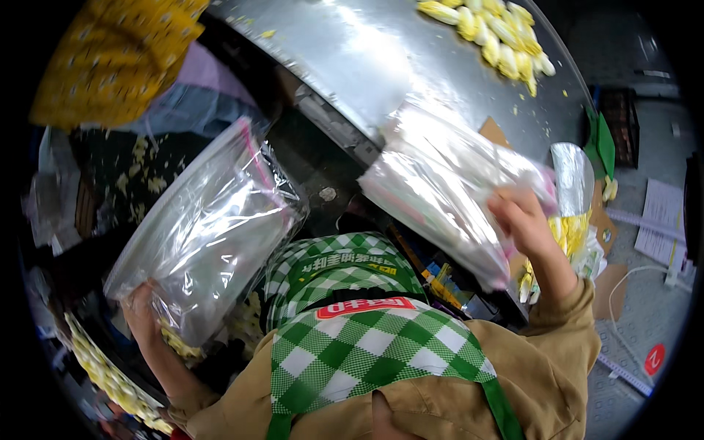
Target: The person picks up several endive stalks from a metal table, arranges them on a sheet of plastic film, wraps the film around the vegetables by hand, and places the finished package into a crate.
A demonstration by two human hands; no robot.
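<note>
My left hand point(141, 312) grips the lower corner of a large transparent plastic bag point(213, 235) with pink edge strips, spread out at my left side. At the right, my closed right hand point(519, 218) holds a bundle of similar transparent plastic bags point(440, 187), apparently layered. Part of this bundle overlaps the near edge of the metal table point(352, 51). Glare on the film hides whether anything lies inside either one. Between the two lies the lap of my green-and-white checked apron point(381, 345).
Yellow-white endive heads point(506, 37) lie piled at the table's far right. A person in yellow patterned cloth point(117, 59) is at the upper left. More endives point(110, 374) fill the lower left. A silver foil-like packet point(572, 180) and a green dustpan-like object point(601, 143) stand right.
</note>
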